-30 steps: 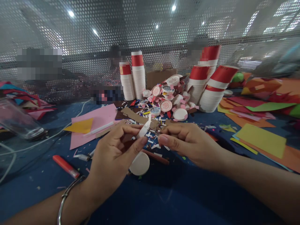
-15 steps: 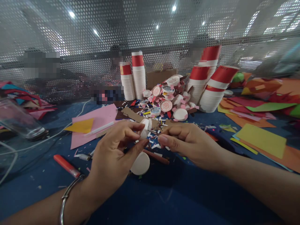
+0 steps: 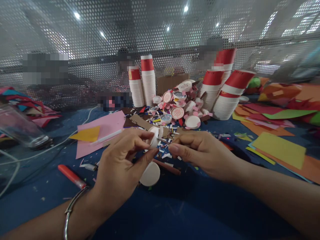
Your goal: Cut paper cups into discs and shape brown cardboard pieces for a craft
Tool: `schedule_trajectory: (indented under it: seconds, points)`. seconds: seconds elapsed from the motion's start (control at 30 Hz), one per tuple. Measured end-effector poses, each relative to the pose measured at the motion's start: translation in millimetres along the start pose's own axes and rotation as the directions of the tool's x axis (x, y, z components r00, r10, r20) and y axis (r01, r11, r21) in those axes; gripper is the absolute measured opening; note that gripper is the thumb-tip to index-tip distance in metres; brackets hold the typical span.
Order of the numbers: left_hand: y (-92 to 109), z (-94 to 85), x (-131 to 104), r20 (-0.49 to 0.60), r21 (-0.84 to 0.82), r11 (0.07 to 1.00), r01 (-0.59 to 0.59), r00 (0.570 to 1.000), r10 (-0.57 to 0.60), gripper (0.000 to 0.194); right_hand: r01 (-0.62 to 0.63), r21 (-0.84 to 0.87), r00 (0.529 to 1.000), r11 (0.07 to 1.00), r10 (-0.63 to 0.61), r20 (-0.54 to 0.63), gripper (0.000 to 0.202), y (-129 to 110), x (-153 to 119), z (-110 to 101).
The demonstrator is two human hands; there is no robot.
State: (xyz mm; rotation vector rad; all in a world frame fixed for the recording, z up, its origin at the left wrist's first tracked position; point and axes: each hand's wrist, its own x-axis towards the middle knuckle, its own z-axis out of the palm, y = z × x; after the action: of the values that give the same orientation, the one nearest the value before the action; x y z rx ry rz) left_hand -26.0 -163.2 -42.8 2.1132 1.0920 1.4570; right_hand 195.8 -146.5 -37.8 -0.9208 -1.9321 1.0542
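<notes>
My left hand [image 3: 125, 158] pinches a small white paper cup bottom [image 3: 154, 138] between thumb and fingers, held tilted in the air. A pale curled strip [image 3: 161, 132] shows at its right side. My right hand [image 3: 197, 151] is closed in a pinch close by on the right. A thin dark tip [image 3: 163, 141] reaches from its fingers toward the cup bottom; the fingers hide the rest, so its kind is unclear. Below my left hand a flat white disc [image 3: 150, 174] lies on the blue table, beside a reddish-brown strip [image 3: 167, 166].
Cut white discs with pink tabs and printed patterns are heaped [image 3: 177, 113] ahead, among paper scraps. Stacks of red-and-white paper cups [image 3: 147, 76] stand behind. A red marker [image 3: 71, 176] and pink paper [image 3: 100, 133] lie left; coloured sheets [image 3: 280, 150] lie right.
Both hands keep nearly the same place and grip. The pale curled strip by the cup bottom has shifted slightly to the right.
</notes>
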Motion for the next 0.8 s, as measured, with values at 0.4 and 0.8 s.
schedule_trajectory:
  seconds: [0.4, 0.8]
  points:
    - [0.8, 1.6, 1.2, 0.048, -0.027, 0.991, 0.128, 0.991, -0.127, 0.013, -0.024, 0.08, 0.999, 0.996, 0.021, 0.039, 0.042, 1.7, 0.1, 0.1]
    - [-7.5, 4.0, 12.1, 0.175, -0.515, 0.675, 0.529, 0.835, -0.521, 0.021, -0.154, 0.239, 0.98, 0.959, 0.179, -0.088, 0.045, 12.8, 3.0, -0.3]
